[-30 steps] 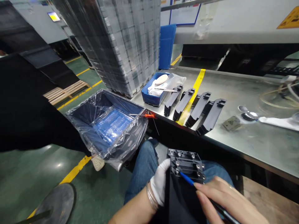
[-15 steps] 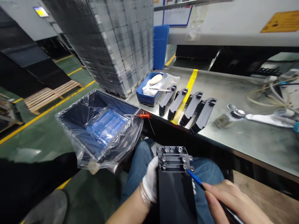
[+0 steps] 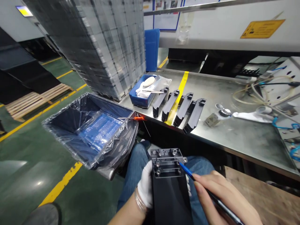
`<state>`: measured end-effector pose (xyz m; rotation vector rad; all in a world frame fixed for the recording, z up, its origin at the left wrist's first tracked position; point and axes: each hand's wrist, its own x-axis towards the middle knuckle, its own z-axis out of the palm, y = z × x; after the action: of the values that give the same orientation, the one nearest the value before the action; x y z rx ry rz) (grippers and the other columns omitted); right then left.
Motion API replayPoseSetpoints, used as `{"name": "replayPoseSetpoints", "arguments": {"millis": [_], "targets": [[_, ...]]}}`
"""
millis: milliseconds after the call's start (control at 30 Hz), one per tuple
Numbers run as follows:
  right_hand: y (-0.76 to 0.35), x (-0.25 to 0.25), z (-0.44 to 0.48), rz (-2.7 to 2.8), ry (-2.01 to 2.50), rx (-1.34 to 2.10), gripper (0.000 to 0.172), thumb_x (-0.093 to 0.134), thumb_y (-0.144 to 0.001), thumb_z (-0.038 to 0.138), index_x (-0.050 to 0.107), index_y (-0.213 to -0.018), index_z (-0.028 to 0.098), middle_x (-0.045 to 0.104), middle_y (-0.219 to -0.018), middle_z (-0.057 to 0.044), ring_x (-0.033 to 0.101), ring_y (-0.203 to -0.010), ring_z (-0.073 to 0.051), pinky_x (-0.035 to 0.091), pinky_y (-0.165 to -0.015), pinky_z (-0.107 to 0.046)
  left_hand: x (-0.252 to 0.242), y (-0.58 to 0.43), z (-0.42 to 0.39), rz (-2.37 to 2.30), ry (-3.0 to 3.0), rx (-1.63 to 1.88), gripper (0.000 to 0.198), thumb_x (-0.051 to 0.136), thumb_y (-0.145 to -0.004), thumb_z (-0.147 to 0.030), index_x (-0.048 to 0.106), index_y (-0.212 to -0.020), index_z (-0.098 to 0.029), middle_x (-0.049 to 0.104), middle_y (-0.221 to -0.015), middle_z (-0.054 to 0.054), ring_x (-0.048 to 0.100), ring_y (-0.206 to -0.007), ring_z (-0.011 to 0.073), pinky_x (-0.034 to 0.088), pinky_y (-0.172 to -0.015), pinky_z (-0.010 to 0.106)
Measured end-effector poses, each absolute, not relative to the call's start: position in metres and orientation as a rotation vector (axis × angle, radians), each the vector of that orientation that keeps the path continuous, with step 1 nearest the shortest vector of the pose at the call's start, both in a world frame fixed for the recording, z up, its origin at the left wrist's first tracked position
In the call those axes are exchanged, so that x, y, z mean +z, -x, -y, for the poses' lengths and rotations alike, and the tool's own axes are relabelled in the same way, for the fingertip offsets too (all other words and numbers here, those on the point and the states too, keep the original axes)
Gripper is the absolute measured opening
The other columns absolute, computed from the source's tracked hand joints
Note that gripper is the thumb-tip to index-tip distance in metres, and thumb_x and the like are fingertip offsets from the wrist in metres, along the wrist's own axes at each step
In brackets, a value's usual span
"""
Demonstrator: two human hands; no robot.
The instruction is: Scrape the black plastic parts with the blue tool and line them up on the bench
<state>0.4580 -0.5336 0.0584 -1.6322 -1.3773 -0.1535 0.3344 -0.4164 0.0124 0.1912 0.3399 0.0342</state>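
Note:
My left hand (image 3: 145, 184), in a white glove, is closed around the side of a long black part (image 3: 172, 200) held over my lap. At the part's far end is a clear plate (image 3: 167, 168) with several small round metal fittings on it. My bare right hand (image 3: 217, 190) grips a pen-like tool (image 3: 187, 171), blue at the front and black behind. Its tip touches or lies just over a fitting in the plate's middle row at the right; contact is too small to tell.
Several dark profiles (image 3: 194, 116) lie in a row along the metal bench (image 3: 217, 84). Beside them stands a blue bin (image 3: 140, 101) with a glove and white disc. A plastic-lined crate (image 3: 58, 137) is at the left, an orange-handled screwdriver (image 3: 138, 118) by its edge. Tall wrapped stacks (image 3: 112, 47) rise behind.
The tool's tip has moved from a near-row fitting to the one above it in the middle row. My left hand keeps its hold. The head view has turned slightly right.

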Motion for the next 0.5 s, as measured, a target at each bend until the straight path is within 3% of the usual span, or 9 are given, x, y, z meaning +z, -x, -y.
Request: {"name": "replayPoseSetpoints", "arguments": {"millis": [200,333,500], "targets": [[-0.462,0.056,0.536,1.364,1.616,-0.163,0.019,0.062,-0.079,0.008,0.065,-0.095,0.018,0.067,-0.076,-0.001,0.064,-0.067,-0.014,0.052,-0.064,-0.026,0.006,-0.335,0.414,-0.206,-0.221,0.06,0.063,0.042,-0.078,-0.055,0.064,-0.111,-0.007,0.066,-0.101,0.015,0.058,-0.105,0.0308,0.036,-0.1,0.041],[-0.47,0.052,0.533,1.377,1.654,-0.22,0.02,0.061,-0.081,0.007,0.063,-0.096,0.019,0.068,-0.079,-0.001,0.065,-0.067,-0.014,0.053,-0.067,-0.027,-0.003,-0.337,0.415,-0.078,-0.178,0.046,0.064,0.04,-0.081,-0.056,0.064,-0.108,-0.004,0.066,-0.099,0.017,0.062,-0.094,0.0261,0.038,-0.099,0.041],[-0.468,0.049,0.535,1.367,1.626,-0.223,0.017,0.06,-0.08,0.008,0.063,-0.093,0.019,0.067,-0.074,-0.001,0.063,-0.062,-0.013,0.053,-0.061,-0.027,0.008,-0.335,0.414,-0.13,-0.174,0.077,0.055,0.039,-0.085,-0.05,0.067,-0.107,-0.008,0.068,-0.101,0.014,0.064,-0.092,0.0239,0.042,-0.096,0.035]]}}
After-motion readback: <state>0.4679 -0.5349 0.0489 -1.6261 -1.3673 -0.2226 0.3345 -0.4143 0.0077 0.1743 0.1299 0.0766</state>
